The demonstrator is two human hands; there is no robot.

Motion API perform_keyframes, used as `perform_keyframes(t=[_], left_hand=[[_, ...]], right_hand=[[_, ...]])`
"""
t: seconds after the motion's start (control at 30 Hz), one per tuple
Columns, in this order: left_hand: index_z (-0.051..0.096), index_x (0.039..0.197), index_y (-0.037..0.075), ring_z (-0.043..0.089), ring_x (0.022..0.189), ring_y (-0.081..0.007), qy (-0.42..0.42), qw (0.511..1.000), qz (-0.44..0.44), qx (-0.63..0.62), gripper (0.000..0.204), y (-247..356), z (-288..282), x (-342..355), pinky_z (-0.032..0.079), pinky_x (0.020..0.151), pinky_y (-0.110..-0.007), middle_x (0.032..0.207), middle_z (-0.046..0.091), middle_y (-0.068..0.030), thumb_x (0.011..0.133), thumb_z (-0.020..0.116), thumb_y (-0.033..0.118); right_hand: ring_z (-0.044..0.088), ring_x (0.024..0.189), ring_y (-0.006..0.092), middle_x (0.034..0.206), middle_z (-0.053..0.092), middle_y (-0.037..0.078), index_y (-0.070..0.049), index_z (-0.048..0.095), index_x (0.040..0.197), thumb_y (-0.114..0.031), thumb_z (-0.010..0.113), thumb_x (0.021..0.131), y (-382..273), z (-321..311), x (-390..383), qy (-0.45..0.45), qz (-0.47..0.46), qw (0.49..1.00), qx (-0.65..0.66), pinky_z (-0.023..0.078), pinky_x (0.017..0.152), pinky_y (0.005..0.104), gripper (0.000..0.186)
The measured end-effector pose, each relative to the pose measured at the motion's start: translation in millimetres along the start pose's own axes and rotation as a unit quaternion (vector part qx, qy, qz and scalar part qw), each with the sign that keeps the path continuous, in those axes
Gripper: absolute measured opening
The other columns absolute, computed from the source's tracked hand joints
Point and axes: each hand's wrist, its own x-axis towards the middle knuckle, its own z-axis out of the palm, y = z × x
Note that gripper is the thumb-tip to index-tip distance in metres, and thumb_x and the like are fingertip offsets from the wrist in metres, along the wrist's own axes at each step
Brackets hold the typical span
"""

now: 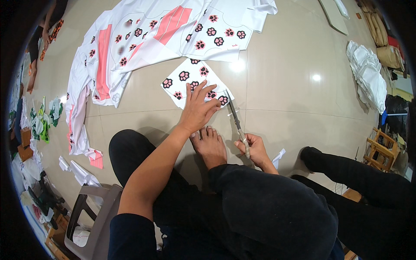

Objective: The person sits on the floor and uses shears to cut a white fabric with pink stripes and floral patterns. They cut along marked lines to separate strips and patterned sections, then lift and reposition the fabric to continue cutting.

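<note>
A white piece of fabric (174, 83) printed with pink and black paw marks lies on the tiled floor in front of me. My left hand (199, 104) rests on it, fingers spread and pressing it flat. In my right hand (255, 151) is a pair of scissors (236, 119) with dark blades and wrapped-looking handles. The blades point away from me, and their tips meet the fabric's right edge. A bare foot (210, 147) is just below the left hand.
A large white printed cloth (147, 37) with pink bands spreads across the floor beyond. White fabric scraps (82, 173) lie left, near a grey-brown plastic stool (93, 216). A white bundle (367, 76) sits at right. Another person's arm (32, 73) shows far left; dark-clad legs (359, 173) extend at right.
</note>
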Motion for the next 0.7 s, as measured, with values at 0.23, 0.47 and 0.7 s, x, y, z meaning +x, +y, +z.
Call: perform_keyframes(t=[0.23,0.47,0.7], left_hand=[[0.075,0.102,0.018,0.035,0.159,-0.0409,0.002,1.0,-0.003,-0.004,0.01,0.0,0.1,-0.2,0.009,0.128,-0.078,0.157,0.057,-0.0071,0.094,0.08,0.022],[0.074,0.102,0.018,0.036,0.158,-0.0407,0.002,1.0,0.0,-0.007,0.01,0.0,-0.2,-0.1,0.009,0.128,-0.078,0.157,0.056,-0.0075,0.094,0.08,0.022],[0.074,0.104,0.019,0.037,0.158,-0.04,-0.002,1.0,-0.001,0.004,0.011,-0.2,-0.3,0.0,0.01,0.129,-0.077,0.158,0.056,-0.007,0.095,0.08,0.023]], right_hand=[[0.054,0.062,0.005,0.073,0.063,-0.003,-0.006,0.068,0.085,-0.019,0.087,0.095,0.1,1.3,-3.3,0.005,-0.013,1.0,0.006,0.043,0.056,0.0252,0.026],[0.059,0.062,0.0062,0.077,0.066,0.0,-0.002,0.07,0.094,-0.013,0.084,0.097,0.2,-1.1,-5.6,-0.008,0.004,1.0,0.009,0.049,0.059,0.0251,0.019],[0.059,0.063,0.0065,0.077,0.065,-0.001,-0.003,0.069,0.094,-0.017,0.085,0.096,-7.8,-2.8,-7.0,-0.01,0.007,1.0,0.0,0.049,0.059,0.0252,0.021]])
